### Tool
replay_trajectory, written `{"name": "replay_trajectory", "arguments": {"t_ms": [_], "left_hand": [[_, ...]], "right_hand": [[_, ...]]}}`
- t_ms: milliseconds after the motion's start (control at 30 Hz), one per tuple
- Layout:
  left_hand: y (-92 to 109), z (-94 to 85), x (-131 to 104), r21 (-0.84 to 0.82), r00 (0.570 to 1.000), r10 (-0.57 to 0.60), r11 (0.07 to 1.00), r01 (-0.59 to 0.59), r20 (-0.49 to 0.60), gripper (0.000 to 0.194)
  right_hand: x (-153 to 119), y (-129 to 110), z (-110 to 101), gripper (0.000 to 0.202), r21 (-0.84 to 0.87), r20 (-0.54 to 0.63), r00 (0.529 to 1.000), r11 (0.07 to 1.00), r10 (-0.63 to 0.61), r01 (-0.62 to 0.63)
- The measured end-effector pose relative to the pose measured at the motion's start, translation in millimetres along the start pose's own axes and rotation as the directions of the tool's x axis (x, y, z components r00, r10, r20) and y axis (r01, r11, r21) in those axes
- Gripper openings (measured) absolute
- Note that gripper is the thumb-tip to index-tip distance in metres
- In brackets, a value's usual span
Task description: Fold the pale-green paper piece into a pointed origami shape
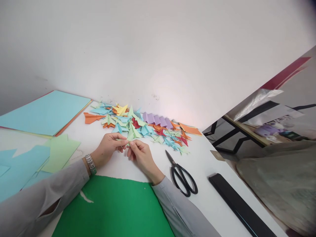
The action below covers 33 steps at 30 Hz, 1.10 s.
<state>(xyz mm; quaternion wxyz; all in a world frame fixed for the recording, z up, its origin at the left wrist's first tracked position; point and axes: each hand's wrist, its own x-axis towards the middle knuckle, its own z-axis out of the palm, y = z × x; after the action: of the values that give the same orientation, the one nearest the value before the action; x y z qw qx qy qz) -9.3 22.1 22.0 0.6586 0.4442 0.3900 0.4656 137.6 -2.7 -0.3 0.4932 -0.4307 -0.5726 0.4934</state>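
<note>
My left hand (111, 146) and my right hand (140, 154) meet over the white table, fingertips almost touching. Between them is a small piece of light green paper (127, 142), pinched by both thumbs and forefingers. Its shape is mostly hidden by the fingers. Just beyond lies a heap of small folded paper pieces (120, 120) in blue, green, orange, yellow and red, some shaped like paper planes. A purple pleated paper strip (158, 120) rests on the heap's right part. Under my forearms a green sheet (113, 204) covers the near table.
Black-handled scissors (181, 174) lie closed right of my right hand, with a long black bar (239, 204) farther right. Stacked coloured sheets (46, 112) sit at the back left; green paper (61, 153) and blue paper (24, 168) lie nearer. A wall (148, 49) rises behind the table.
</note>
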Motion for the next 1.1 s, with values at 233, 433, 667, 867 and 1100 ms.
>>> {"name": "replay_trajectory", "arguments": {"t_ms": [233, 433, 667, 867, 1100], "left_hand": [[-4.8, 0.9, 1.3, 0.008, 0.997, 0.022, 1.0, -0.022, -0.071, 0.031], [-4.2, 6.2, -0.5, -0.009, 0.985, 0.037, 0.999, -0.039, -0.169, 0.03], [-0.3, 9.1, -3.8, 0.024, 0.983, 0.053, 0.998, -0.05, -0.174, 0.049], [-3.3, 4.3, -2.2, 0.071, 0.979, 0.175, 0.983, -0.168, -0.103, 0.064], [-9.2, -2.4, -0.3, 0.335, 0.94, 0.34, 0.883, -0.329, 0.028, 0.034]], "right_hand": [[3.5, 3.7, -2.0, 0.04, 0.031, -0.052, 0.997, 0.998, 0.051, -0.049], [6.4, 3.6, -2.0, 0.04, 0.07, -0.112, 0.992, 0.996, 0.065, -0.058], [4.9, 1.5, -1.2, 0.041, 0.067, -0.108, 0.993, 0.997, 0.049, -0.042], [4.4, 0.9, -2.6, 0.041, 0.089, -0.115, 0.993, 0.996, 0.035, -0.025], [3.0, 6.1, -2.4, 0.037, 0.015, -0.026, 0.997, 0.997, -0.079, 0.079]]}}
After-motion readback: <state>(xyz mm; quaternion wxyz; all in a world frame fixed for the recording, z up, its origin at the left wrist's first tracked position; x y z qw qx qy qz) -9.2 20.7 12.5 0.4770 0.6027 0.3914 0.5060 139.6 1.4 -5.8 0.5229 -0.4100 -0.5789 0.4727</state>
